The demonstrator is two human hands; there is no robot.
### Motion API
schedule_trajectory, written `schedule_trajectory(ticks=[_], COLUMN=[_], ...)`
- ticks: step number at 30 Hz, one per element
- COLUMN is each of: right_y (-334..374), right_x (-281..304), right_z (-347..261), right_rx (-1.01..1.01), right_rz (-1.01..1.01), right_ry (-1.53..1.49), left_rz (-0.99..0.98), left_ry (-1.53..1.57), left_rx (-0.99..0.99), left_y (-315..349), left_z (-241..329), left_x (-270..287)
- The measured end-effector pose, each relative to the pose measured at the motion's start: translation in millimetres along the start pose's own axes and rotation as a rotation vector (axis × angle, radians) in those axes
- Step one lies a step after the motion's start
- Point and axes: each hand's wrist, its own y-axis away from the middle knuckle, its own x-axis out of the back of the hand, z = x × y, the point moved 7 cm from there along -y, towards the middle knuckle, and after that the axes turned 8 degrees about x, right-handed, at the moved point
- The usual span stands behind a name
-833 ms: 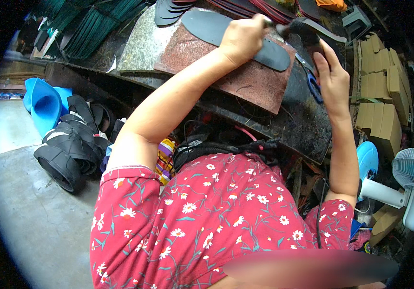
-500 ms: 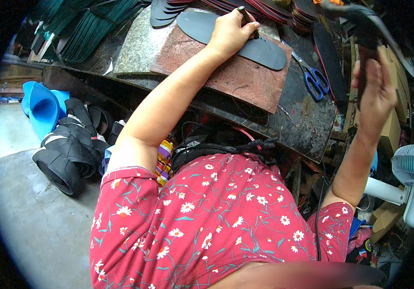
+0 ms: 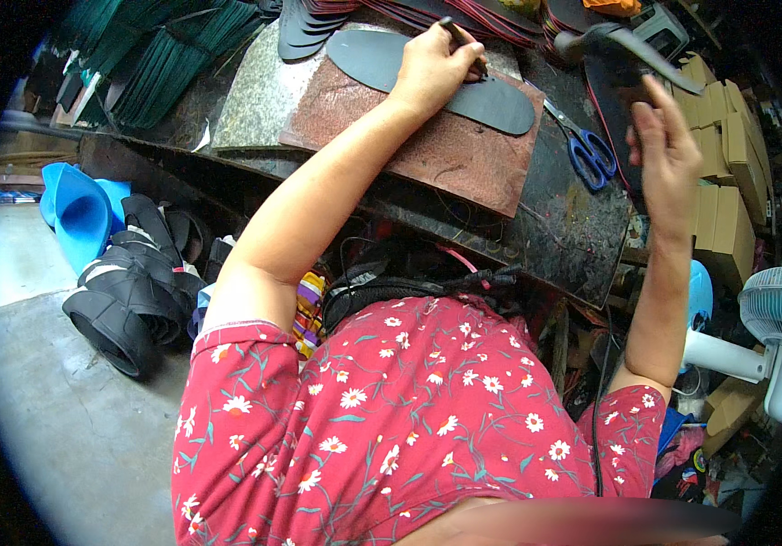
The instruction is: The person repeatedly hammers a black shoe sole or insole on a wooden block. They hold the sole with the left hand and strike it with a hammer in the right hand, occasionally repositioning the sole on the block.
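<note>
A dark grey shoe sole (image 3: 362, 56) lies across a reddish-brown board (image 3: 391, 136) on the workbench. My left hand (image 3: 432, 73) is closed around a dark rod-shaped punch (image 3: 448, 25), held over the middle of the sole with its lower end down by the sole's surface. To the right, my right hand (image 3: 665, 155) is raised, its fingers wrapped on the dark handle of a hammer (image 3: 632, 47). The hammer's metal head is up in the air, and motion blurs part of the handle.
Blue-handled scissors (image 3: 589, 156) lie right of the board. Stacked dark soles (image 3: 311, 27) and red-edged pieces line the bench's back. Green bundled sheets (image 3: 172, 73) stand far left. Cardboard boxes (image 3: 723, 227) and a fan (image 3: 768, 305) are at right; black shoe parts (image 3: 122, 309) lie lower left.
My right hand has swung to the left with the hammer, bringing the hammer nearer the bench. My left hand keeps the punch on the sole at nearly the same spot.
</note>
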Motion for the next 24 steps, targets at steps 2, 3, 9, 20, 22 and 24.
schedule_trajectory(ticks=[2, 3, 9, 20, 22, 24], right_y=[-9, -11, -9, 17, 18, 18], right_x=[16, 20, -34, -59, -60, -61], right_z=[-45, -65, -52, 44, 49, 55], right_rx=[0.212, 0.322, 0.445, -0.143, -0.186, -0.188], right_rz=[0.096, 0.119, -0.031, -0.322, -0.342, -0.352], right_ry=[-0.049, -0.057, 0.18, 0.423, 0.419, 0.412], left_rz=[0.028, 0.008, -0.016, 0.107, 0.084, 0.129], left_ry=[-0.253, -0.283, -0.619, 0.381, 0.108, -0.341], left_rx=[-0.157, -0.194, -0.617, -0.018, -0.031, -0.158], left_y=[2, 5, 31, -16, -13, -6], left_z=[11, 14, 45, 3, 4, 11], left_x=[-1, -4, -30, 39, 42, 41])
